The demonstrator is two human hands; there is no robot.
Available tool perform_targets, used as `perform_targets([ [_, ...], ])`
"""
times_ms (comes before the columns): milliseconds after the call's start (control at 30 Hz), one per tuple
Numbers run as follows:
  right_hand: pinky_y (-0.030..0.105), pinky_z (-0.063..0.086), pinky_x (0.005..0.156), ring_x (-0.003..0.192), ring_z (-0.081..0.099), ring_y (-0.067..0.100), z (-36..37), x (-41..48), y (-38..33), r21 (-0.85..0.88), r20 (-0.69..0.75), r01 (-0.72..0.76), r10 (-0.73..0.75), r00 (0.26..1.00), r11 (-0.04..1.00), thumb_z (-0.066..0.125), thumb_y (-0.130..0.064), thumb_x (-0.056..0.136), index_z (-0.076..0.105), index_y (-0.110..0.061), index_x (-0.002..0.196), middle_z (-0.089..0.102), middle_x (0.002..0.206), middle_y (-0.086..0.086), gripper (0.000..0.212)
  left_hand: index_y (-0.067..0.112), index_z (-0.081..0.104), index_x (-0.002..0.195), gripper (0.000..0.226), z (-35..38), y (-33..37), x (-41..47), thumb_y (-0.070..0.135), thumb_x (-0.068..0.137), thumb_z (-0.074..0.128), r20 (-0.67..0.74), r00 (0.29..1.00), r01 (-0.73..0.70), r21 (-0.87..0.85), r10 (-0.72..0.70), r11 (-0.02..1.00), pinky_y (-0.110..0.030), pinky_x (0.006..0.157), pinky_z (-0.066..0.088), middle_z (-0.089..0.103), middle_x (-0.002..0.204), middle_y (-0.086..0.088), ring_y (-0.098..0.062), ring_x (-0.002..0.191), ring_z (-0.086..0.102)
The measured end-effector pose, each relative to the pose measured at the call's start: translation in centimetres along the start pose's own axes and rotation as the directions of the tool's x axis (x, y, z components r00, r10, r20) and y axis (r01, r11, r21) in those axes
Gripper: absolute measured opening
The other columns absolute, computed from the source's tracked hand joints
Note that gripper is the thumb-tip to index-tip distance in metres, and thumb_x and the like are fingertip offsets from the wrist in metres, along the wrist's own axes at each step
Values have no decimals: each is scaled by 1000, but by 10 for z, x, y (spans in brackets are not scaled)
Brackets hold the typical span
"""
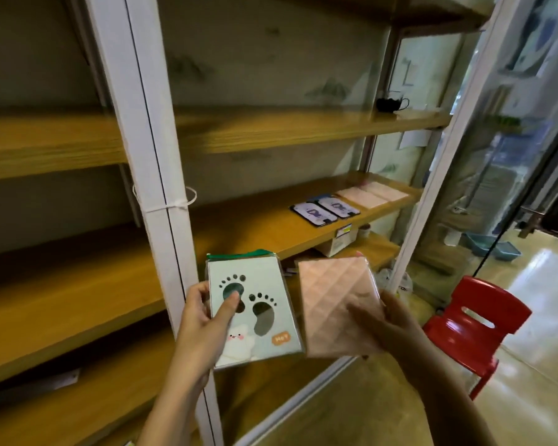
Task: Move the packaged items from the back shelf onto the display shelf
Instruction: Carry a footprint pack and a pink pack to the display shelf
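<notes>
Shelf post [155, 175] rises beside hands [203, 320] [390, 320] holding footprint packet [264, 278] and pink packet [335, 297].

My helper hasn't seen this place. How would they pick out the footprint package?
Find the white shelf post. Just right of it, low down, the left hand holds the footprint package. Unlike the quilted pink package beside it, it shows two dark footprints.

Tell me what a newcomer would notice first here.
Front and centre, the left hand holds a pale footprint package and the right hand holds a pink quilted package beside it. A bright red chair stands at lower right. Behind, two purple packages lie on a wooden shelf.
</notes>
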State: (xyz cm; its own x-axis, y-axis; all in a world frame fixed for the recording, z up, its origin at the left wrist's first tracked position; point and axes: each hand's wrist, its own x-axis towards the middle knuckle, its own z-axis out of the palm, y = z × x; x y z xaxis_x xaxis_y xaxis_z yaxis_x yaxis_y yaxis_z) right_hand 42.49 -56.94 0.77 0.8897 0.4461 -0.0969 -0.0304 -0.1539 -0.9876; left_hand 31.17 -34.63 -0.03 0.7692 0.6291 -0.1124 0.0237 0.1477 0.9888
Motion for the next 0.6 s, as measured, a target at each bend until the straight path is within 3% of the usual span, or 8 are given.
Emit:
perform_targets([
  [200, 16, 51, 46, 56, 67, 5, -18, 50, 4, 24, 90, 11, -13, 996, 1000, 61, -9, 84, 52, -4, 105, 64, 86, 10, 24, 22, 44, 110, 27, 21, 3, 24, 18, 87, 57, -85, 996, -3, -14, 2, 1000, -34, 51, 59, 66, 105, -6, -21, 78, 71],
  [300, 20, 53, 49, 62, 69, 10, -23, 79, 16, 35, 95, -25, 22, 995, 999, 65, -13, 81, 54, -5, 109, 67, 91, 10, 31, 19, 43, 112, 30, 31, -3, 44, 17, 86, 58, -130, 992, 7, -31, -11, 1000, -31, 48, 58, 66, 103, -4, -18, 69, 72],
  [467, 22, 53, 47, 63, 70, 12, -38, 135, 19, 62, 100, -53, 46, 994, 997, 66, -17, 80, 56, -14, 100, 69, 91, 7, 23, 18, 42, 115, 34, 53, -10, 103, 16, 86, 58, -214, 976, 41, -25, -45, 999, -29, 48, 57, 66, 103, -5, -15, 68, 71],
  [600, 24, 53, 50, 69, 71, 17, -55, 189, 4, -10, 102, -26, 27, 994, 1000, 70, -22, 77, 56, -12, 107, 69, 94, 8, 35, 21, 39, 114, 35, 75, -2, 160, 18, 86, 60, -263, 963, 69, 22, -61, 997, -26, 48, 57, 64, 102, -6, -18, 75, 69],
])
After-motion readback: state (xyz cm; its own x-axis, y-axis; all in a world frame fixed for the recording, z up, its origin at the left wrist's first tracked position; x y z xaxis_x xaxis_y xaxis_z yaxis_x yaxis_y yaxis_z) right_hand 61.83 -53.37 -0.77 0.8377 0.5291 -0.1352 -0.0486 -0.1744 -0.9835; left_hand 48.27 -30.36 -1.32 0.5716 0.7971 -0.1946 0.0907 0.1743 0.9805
